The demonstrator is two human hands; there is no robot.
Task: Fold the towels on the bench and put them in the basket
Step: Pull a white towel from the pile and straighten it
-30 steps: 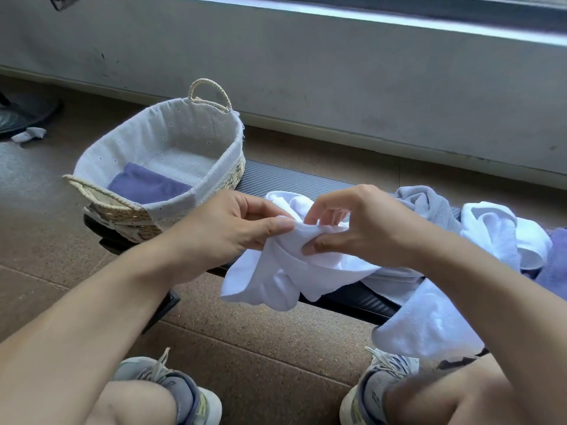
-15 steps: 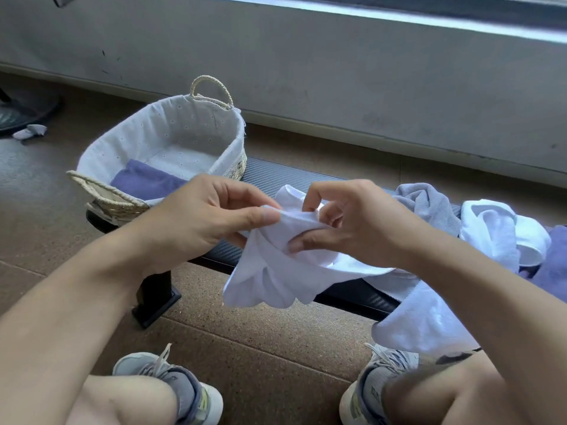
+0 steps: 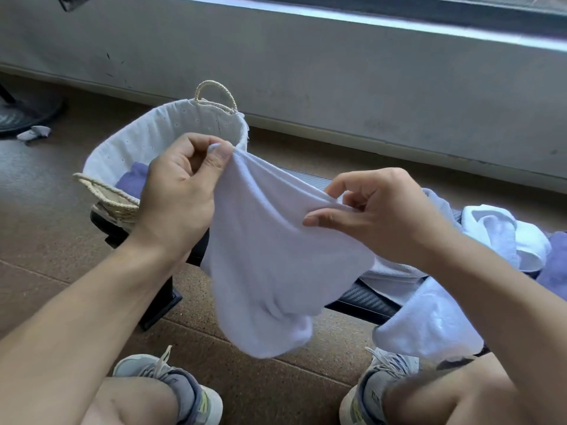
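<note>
We pinch the white towel in both grips, left hand and right hand; its top edge spans between them, and the basket sits nearest the left.

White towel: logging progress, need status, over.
Left hand and right hand pinch the white towel along its top edge, unfolded. Basket holds one purple towel. Nothing between towel and basket.

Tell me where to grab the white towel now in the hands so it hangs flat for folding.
Grip the white towel at the two ends of its top edge, coming from above. The left hand already pinches one end near the basket; the right hand pinches farther along. The cloth sags bunched below, so the right hand likely needs to slide outward to the true corner.
</note>
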